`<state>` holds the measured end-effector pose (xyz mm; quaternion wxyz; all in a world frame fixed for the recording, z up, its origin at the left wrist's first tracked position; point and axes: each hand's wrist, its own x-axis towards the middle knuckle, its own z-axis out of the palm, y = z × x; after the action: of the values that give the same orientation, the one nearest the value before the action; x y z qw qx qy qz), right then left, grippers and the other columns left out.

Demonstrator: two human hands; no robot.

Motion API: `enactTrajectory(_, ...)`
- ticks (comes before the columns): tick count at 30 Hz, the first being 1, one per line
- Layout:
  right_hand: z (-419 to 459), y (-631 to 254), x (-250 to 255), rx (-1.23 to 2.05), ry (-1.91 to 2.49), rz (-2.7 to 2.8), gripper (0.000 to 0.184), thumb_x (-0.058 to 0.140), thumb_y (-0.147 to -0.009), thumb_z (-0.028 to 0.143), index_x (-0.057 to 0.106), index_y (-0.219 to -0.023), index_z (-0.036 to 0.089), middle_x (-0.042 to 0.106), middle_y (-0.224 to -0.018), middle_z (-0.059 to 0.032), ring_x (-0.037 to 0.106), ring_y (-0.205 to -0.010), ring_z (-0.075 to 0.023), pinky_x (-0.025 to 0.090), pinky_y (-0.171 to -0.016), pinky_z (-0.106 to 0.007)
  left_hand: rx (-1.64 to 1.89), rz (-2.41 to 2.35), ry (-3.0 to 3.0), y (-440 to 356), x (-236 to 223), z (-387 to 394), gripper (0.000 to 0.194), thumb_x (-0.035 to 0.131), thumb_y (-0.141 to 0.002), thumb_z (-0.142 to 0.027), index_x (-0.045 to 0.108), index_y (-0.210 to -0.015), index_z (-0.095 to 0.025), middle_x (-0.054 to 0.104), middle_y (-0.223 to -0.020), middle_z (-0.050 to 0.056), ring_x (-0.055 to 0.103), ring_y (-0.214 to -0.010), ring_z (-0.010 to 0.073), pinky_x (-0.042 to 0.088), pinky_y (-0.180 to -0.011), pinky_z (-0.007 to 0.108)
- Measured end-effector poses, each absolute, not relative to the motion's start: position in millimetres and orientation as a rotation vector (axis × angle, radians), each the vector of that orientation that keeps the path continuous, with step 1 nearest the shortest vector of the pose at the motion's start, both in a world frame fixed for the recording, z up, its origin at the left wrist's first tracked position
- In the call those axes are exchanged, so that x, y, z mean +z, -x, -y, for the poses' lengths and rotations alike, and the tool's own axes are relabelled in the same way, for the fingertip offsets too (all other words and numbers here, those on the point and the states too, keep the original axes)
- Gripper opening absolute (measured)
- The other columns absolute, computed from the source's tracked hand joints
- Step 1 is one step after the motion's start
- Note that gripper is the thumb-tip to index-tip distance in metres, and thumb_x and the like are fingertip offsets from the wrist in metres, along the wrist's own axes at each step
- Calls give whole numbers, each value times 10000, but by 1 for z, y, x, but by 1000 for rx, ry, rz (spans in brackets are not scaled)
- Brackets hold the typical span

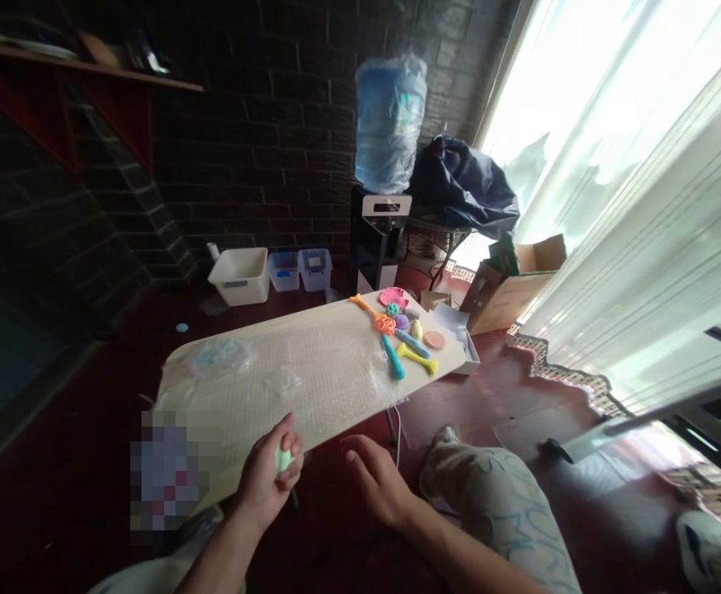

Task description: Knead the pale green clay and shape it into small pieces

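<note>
Head view: I observe, from my remote station, two bare hands over the near side of a pale tabletop (323, 346). The left hand (266, 474) is curled around a small pale green object (283, 459), part of which shows between the fingers; its full shape is hidden from me. The right hand (382, 478) lies well apart from the left, just off the tabletop's near edge, its fingers loosely extended.

At the tabletop's right end I note a cluster: a yellow bone-shaped piece (417, 360), a teal stick (392, 357), a blue stick (412, 343), an orange lattice ball (385, 323), a purple ball (402, 322), a pink dish (393, 296) and a salmon disc (434, 339). Clear plastic wrap (283, 380) lies near the middle, and a plastic packet (219, 356) toward the left end.

Beyond the tabletop I distinguish a water dispenser (378, 235) bearing a blue bottle (390, 124), a white bin (238, 276) on the floor, and, at right, an open cardboard box (518, 289).
</note>
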<state>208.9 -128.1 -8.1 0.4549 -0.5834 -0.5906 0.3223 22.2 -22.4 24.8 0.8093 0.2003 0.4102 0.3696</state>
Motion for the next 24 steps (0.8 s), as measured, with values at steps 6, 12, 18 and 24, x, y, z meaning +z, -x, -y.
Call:
enactTrajectory(6, 112, -214, 9, 808, 1344, 1411, 335, 444, -1095, 403, 670, -1220, 189, 730, -1156, -100, 689, -1082, -231, 535, -987, -375, 793, -985, -377, -37, 30, 21, 545, 838, -764, -379, 329, -661, -213, 450, -523, -101, 285, -297, 16, 131, -310, 137)
enactTrajectory(12, 50, -214, 39, 507, 1332, 1675, 548, 506, -1039, 405, 450, -1523, 153, 569, -1478, -177, 538, -1354, -300, 432, -1144, -487, 785, -895, -270, -83, 38, -7, 120, 669, -912, -266, 625, -835, -186, 684, -726, 4, 717, -647, 150, 573, -626, 241)
enactTrajectory(18, 0, -214, 17, 303, 1257, 1934, 459, 510, -1003, 441, 645, -1315, 133, 715, -1190, -158, 674, -1058, -272, 536, -982, -428, 626, -524, -115, -77, 27, -22, 566, 466, -982, -636, 733, -1127, -159, 730, -1267, 169, 565, -1385, 354, 359, -1215, 523)
enactTrajectory(24, -18, -197, 10, 384, 1173, 1975, 354, 496, -1024, 424, 709, -860, 194, 695, -763, -70, 644, -689, -189, 525, -635, -306, 577, -572, -88, -55, 23, -26, 558, 496, -959, -642, 750, -1079, -160, 772, -1139, 158, 617, -1318, 359, 452, -1137, 525)
